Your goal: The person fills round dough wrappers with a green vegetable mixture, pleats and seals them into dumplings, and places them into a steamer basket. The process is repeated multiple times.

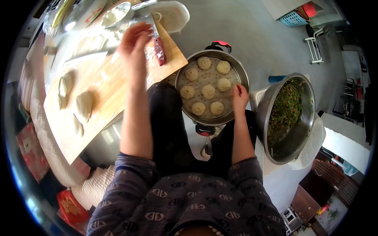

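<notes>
My left hand (pixel 136 38) is blurred above the wooden board (pixel 109 76), near a cleaver with a red handle (pixel 159 51); its fingers are bent and apart, with nothing visible in them. My right hand (pixel 240 96) hangs over the right side of a round metal steamer (pixel 212 119), close to a pleated bun (pixel 223 85). Whether its fingertips grip anything is hidden. Several more pleated buns, among them a middle one (pixel 208 91), sit spaced apart on the perforated steamer base. Pale dough pieces (pixel 84 106) lie on the board's near left part.
A tilted metal basin (pixel 291 147) with chopped green filling (pixel 285 107) stands at my right. Beyond the board's far corner is a translucent plastic tub (pixel 177 17); a floury bowl (pixel 116 14) sits beside it. Between my legs, the steamer has black-and-red handles (pixel 205 130).
</notes>
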Demonstrator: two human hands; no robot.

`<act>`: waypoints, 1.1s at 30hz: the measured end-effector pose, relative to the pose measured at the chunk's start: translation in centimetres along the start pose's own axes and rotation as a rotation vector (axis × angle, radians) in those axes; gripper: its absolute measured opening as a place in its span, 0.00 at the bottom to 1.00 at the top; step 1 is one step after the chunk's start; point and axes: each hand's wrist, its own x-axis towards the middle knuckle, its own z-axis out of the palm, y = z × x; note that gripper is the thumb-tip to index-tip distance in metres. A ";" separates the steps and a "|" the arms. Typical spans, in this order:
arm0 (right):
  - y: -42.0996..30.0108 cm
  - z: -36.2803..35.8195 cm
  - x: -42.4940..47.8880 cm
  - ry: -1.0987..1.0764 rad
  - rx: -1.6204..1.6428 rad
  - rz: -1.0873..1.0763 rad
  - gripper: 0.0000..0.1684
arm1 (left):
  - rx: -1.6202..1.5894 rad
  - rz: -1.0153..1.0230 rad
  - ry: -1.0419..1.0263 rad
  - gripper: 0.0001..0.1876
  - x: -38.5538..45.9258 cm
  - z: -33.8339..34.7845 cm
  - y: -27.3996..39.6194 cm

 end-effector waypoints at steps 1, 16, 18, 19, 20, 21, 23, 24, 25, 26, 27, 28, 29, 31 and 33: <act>0.6 -0.9 -0.2 -0.012 -0.020 -0.059 0.15 | 0.066 0.061 0.013 0.13 0.4 -2.5 0.9; -7.3 -3.5 -7.7 -0.445 -0.093 -0.124 0.12 | 1.056 -0.213 0.377 0.15 -5.4 -42.3 4.2; -8.1 -3.2 -7.8 -0.492 -0.066 -0.133 0.13 | 1.013 -0.314 0.252 0.17 -5.0 -41.4 4.4; -8.5 -3.1 -7.9 -0.513 -0.050 -0.133 0.13 | 0.987 -0.344 0.238 0.21 -4.5 -41.2 4.1; -9.2 -3.2 -7.9 -0.525 -0.060 -0.136 0.13 | 1.054 -0.317 0.216 0.21 -4.5 -40.2 3.4; -10.0 -3.1 -8.0 -0.535 -0.068 -0.137 0.13 | 1.121 -0.288 0.192 0.20 -4.4 -39.2 3.0; -11.2 -3.6 -8.2 -0.546 -0.094 -0.148 0.13 | 1.156 -0.318 0.124 0.19 -3.8 -38.2 2.8; -11.7 -4.1 -8.4 -0.539 -0.109 -0.156 0.13 | 1.171 -0.326 0.083 0.19 -3.0 -37.9 2.7; -12.1 -4.4 -8.5 -0.554 -0.116 -0.163 0.13 | 1.098 -0.302 0.137 0.19 -2.7 -39.9 2.6; -12.4 -4.9 -8.5 -0.557 -0.123 -0.172 0.13 | 1.023 -0.277 0.191 0.19 -2.4 -42.5 2.9; -12.4 -5.7 -8.5 -0.548 -0.134 -0.176 0.13 | 0.942 -0.252 0.231 0.19 -2.3 -44.5 2.8; -12.7 -6.6 -8.8 -0.538 -0.150 -0.178 0.13 | 1.045 -0.215 0.244 0.18 -2.9 -45.4 3.3; -13.0 -7.4 -9.1 -0.520 -0.158 -0.178 0.13 | 1.180 -0.250 0.212 0.18 -3.9 -46.5 4.0; -13.3 -8.2 -9.7 -0.513 -0.145 -0.171 0.13 | 1.329 -0.479 0.137 0.27 -6.9 -52.2 4.0; -12.9 -9.2 -10.2 -0.498 -0.184 -0.179 0.13 | 1.451 -0.517 0.046 0.28 -9.2 -52.7 3.7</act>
